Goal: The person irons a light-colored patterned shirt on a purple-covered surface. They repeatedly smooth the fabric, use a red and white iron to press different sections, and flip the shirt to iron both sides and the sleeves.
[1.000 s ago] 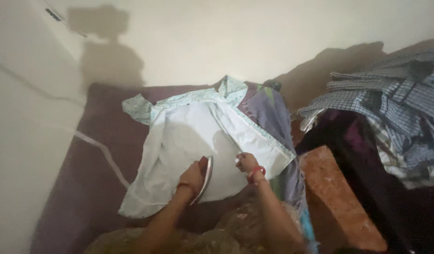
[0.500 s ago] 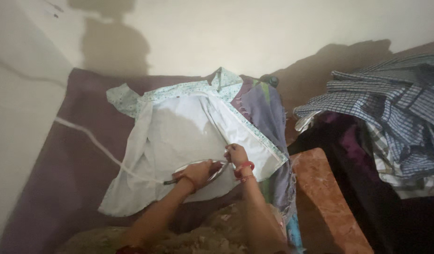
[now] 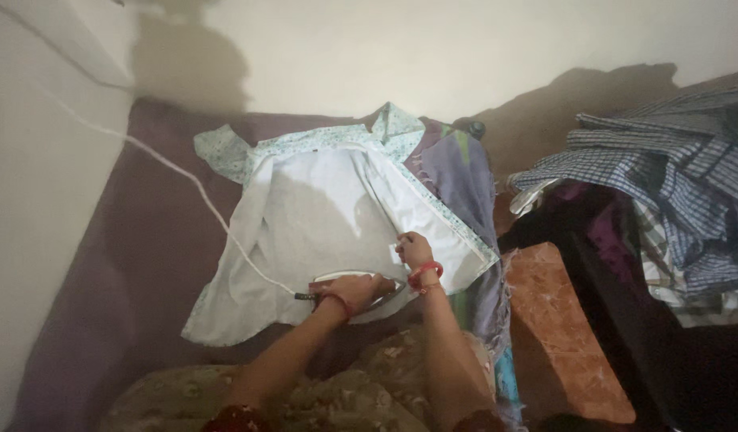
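Dim, soft focus; dark shadows on wall, right side murky.

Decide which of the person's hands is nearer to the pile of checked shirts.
Right. The right hand presses the white garment on the side toward the checked shirts; the left hand, gripping the iron, lies farther away.

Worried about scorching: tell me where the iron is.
The iron lies low in the head view, under the left hand, on the white garment's near edge, beside the right hand.

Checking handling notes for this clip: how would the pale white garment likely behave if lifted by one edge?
The thin pale white garment probably droops limply, since it lies creased and flat. It looks light. Lifting may drag the flat iron resting on it.
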